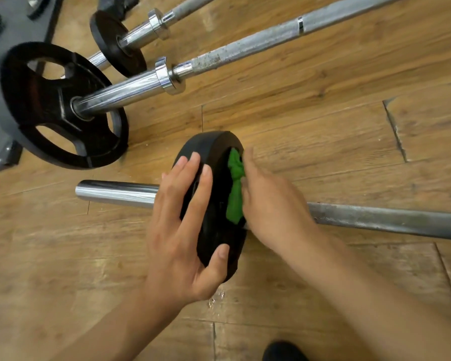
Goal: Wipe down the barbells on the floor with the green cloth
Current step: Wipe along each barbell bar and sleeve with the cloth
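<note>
Head camera looks steeply down, close over the floor (323,142).

Wood-plank floor (323,142) throughout. White flecks (215,299) on it, just below left hand (182,230). Long gouge (396,128) in a plank, up and right of right hand (271,204). Dark grey mat (18,27) far up-left of left hand. Black shoe toe (284,351) below right hand, at frame edge.
</note>
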`<state>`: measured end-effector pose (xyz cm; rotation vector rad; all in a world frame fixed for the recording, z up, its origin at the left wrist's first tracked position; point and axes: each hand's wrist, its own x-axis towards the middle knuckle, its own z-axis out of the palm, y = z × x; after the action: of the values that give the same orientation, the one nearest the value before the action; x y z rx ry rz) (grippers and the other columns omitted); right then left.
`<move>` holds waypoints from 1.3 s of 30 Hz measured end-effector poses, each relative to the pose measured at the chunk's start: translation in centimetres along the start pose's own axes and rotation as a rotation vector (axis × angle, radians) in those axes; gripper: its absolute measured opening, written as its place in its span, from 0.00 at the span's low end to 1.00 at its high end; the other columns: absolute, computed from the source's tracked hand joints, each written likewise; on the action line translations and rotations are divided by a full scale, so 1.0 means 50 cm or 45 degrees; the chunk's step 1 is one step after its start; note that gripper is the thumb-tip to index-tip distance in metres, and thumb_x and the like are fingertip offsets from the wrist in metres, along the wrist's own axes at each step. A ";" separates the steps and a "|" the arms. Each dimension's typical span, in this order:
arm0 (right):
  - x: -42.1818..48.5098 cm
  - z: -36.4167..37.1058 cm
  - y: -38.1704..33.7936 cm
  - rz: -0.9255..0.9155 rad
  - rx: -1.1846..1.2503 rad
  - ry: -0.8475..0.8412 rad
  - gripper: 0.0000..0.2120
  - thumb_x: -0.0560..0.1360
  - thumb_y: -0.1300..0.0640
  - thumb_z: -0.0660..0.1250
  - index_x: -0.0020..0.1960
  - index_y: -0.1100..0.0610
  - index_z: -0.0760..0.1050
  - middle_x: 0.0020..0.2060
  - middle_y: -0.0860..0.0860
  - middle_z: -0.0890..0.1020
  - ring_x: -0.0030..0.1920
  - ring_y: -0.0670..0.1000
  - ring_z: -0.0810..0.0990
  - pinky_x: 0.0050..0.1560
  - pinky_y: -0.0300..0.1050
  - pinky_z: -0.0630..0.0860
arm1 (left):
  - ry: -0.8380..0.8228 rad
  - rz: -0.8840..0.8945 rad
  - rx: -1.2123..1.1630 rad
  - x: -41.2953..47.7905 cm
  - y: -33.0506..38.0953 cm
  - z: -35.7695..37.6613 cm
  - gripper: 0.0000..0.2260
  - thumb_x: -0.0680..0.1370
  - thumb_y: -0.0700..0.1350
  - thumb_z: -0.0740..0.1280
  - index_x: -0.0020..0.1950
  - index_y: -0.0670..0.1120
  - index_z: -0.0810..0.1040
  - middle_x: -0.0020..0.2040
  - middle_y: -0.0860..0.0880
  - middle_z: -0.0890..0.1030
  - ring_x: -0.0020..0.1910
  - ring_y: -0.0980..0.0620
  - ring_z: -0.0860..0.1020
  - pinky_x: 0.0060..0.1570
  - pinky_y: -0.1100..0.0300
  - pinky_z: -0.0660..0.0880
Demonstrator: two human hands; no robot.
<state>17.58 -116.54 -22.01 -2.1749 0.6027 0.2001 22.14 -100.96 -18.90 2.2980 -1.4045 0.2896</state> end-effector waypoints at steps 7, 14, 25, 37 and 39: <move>-0.107 0.107 -0.027 -0.058 -0.116 0.353 0.27 0.80 0.64 0.65 0.79 0.59 0.66 0.74 0.56 0.73 0.76 0.60 0.69 0.76 0.54 0.65 | 0.045 0.025 -0.025 -0.029 0.001 0.002 0.32 0.85 0.60 0.51 0.75 0.34 0.68 0.77 0.32 0.67 0.80 0.34 0.64 0.78 0.36 0.60; 0.000 0.028 -0.039 0.160 -0.085 0.247 0.14 0.85 0.53 0.53 0.65 0.53 0.72 0.60 0.52 0.81 0.64 0.57 0.77 0.74 0.52 0.60 | -0.047 0.003 -0.093 0.028 -0.016 -0.001 0.36 0.85 0.62 0.50 0.77 0.32 0.64 0.78 0.33 0.66 0.81 0.36 0.63 0.77 0.34 0.61; 0.060 0.005 -0.012 0.135 -0.180 0.428 0.17 0.86 0.50 0.51 0.64 0.53 0.75 0.56 0.53 0.83 0.60 0.57 0.80 0.75 0.55 0.62 | -0.126 -0.039 0.067 0.133 -0.051 0.009 0.33 0.80 0.53 0.58 0.80 0.35 0.63 0.78 0.38 0.68 0.80 0.39 0.64 0.79 0.39 0.60; 0.097 -0.027 -0.018 0.093 -0.227 0.319 0.17 0.86 0.50 0.49 0.68 0.54 0.70 0.62 0.53 0.78 0.61 0.58 0.78 0.66 0.53 0.65 | -0.097 0.065 0.273 0.168 -0.054 0.035 0.39 0.78 0.61 0.57 0.78 0.32 0.67 0.79 0.35 0.67 0.80 0.38 0.65 0.73 0.38 0.67; 0.048 -0.007 -0.024 0.028 -0.226 0.325 0.20 0.85 0.52 0.51 0.74 0.56 0.69 0.67 0.54 0.77 0.67 0.59 0.76 0.70 0.55 0.67 | -0.153 0.072 0.247 0.183 -0.058 0.032 0.40 0.77 0.61 0.58 0.79 0.32 0.65 0.79 0.36 0.67 0.80 0.39 0.64 0.74 0.42 0.66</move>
<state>20.25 -117.02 -21.79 -2.3864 0.7769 -0.0144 28.88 -107.83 -17.49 2.4704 -1.5636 0.3228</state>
